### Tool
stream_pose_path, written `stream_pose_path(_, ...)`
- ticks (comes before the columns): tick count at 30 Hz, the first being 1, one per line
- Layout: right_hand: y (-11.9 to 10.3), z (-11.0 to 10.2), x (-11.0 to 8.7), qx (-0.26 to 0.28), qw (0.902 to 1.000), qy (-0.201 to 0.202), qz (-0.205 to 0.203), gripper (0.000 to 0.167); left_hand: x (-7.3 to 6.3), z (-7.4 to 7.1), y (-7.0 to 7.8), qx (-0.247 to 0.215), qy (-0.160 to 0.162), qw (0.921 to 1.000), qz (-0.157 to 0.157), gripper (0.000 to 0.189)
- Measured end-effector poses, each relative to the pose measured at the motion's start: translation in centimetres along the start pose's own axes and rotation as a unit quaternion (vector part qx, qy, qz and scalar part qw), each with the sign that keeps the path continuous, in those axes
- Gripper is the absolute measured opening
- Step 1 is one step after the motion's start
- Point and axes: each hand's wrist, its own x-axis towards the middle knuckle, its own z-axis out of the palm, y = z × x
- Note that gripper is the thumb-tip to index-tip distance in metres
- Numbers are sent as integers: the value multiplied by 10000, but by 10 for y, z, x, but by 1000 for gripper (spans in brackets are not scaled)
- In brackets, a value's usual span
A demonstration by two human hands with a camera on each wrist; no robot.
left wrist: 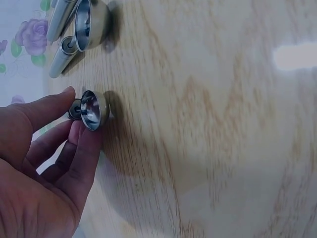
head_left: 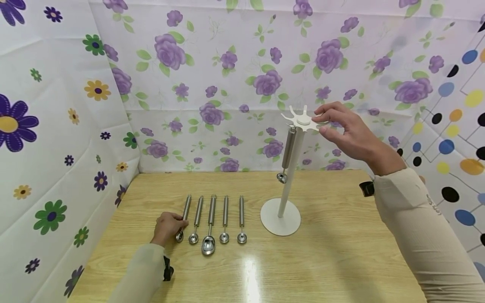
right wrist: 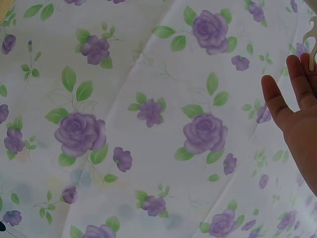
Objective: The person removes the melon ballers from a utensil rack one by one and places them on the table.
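Five steel scoops lie side by side on the wooden table (head_left: 322, 252). My left hand (head_left: 181, 224) pinches the leftmost scoop (head_left: 185, 210) near its bowl. In the left wrist view its small bowl (left wrist: 93, 110) shows between the thumb and fingers of the left hand (left wrist: 79, 119). A white stand (head_left: 281, 219) rises at centre right, with a spoked top (head_left: 303, 120). One steel scoop (head_left: 289, 151) hangs from it. My right hand (head_left: 323, 123) pinches a spoke at the top's right edge. The right wrist view shows only the right hand (right wrist: 297, 79) and a sliver of the spoke (right wrist: 312, 47).
The other scoops (head_left: 225, 219) lie between my left hand and the stand's base, the largest (head_left: 209, 237) in the middle. A bigger scoop bowl (left wrist: 89, 25) lies just beyond the held one. Flowered sheets (head_left: 227, 84) wall in the table at the back and sides.
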Motion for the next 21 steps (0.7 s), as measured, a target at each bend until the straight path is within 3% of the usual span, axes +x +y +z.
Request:
stream_pose_path(12, 1, 0, -1, 46, 10000, -2, -11, 30, -4, -7, 0, 284, -130, 9994, 134, 35)
stream_pose_path(17, 2, 0, -1, 46, 10000, -10, -55, 30, -4, -12, 8, 422, -166, 9989, 145, 47)
stream_pose_path(21, 2, 0, -1, 58, 10000, -17, -54, 29, -1, -15, 22, 389, -62, 9986, 344, 46)
